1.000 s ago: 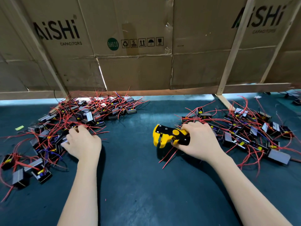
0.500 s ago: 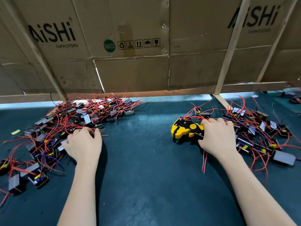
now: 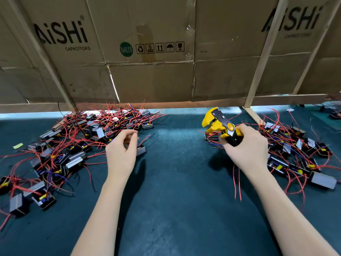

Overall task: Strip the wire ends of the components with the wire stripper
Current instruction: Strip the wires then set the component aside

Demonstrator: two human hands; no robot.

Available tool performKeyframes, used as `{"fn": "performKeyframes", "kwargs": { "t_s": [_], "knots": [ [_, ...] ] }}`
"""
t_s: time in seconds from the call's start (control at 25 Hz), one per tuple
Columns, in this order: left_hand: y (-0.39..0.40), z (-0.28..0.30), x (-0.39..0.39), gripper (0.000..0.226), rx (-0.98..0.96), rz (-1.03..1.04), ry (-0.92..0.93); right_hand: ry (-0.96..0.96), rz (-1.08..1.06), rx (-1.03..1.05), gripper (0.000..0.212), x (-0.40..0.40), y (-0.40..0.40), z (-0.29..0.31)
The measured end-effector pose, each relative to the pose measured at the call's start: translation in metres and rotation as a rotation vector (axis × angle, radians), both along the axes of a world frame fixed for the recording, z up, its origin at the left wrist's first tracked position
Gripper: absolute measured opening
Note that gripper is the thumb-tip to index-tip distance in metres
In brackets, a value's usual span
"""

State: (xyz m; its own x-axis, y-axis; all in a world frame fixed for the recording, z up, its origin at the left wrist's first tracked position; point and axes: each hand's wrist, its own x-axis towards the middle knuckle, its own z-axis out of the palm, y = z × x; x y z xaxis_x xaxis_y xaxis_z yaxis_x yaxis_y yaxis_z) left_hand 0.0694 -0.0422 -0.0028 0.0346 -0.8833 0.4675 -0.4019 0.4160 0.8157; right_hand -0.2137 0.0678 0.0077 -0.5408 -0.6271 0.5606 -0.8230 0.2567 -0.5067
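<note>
The wire stripper (image 3: 220,126) is tilting its yellow head up-left, long axis diagonal, handles gripped in the right hand (image 3: 245,146). The left hand (image 3: 122,150) is pinching a component (image 3: 141,150) beside the left pile (image 3: 77,145); another pile (image 3: 299,150) is lying right on the green mat (image 3: 175,182).

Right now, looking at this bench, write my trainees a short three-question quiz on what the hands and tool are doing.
1. True or false: the right hand grips the wire stripper.
2. What does the left hand hold? A) a component with red wires B) a roll of tape C) nothing
3. Fill in: loose components lie in piles on ______ sides of the green mat.

Key: 1 true; 2 A, the component hangs at its fingers; 3 both, left pile, right pile.
</note>
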Motion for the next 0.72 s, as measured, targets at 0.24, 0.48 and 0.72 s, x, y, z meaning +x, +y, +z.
{"fn": "performKeyframes", "kwargs": {
  "t_s": [0.24, 0.48, 0.72],
  "knots": [
    [-0.006, -0.019, -0.003, 0.032, -0.006, 0.071, -0.702, -0.289, 0.330, -0.271, 0.034, 0.023, 0.000, 0.001],
    [0.005, -0.017, -0.018, 0.017, -0.100, -0.164, -0.609, -0.449, 0.462, -0.148, 0.048, 0.026, -0.003, -0.005],
    [0.008, -0.014, -0.023, 0.010, -0.079, -0.307, -0.506, -0.431, 0.348, 0.136, 0.046, 0.029, -0.009, -0.013]
  ]
}}
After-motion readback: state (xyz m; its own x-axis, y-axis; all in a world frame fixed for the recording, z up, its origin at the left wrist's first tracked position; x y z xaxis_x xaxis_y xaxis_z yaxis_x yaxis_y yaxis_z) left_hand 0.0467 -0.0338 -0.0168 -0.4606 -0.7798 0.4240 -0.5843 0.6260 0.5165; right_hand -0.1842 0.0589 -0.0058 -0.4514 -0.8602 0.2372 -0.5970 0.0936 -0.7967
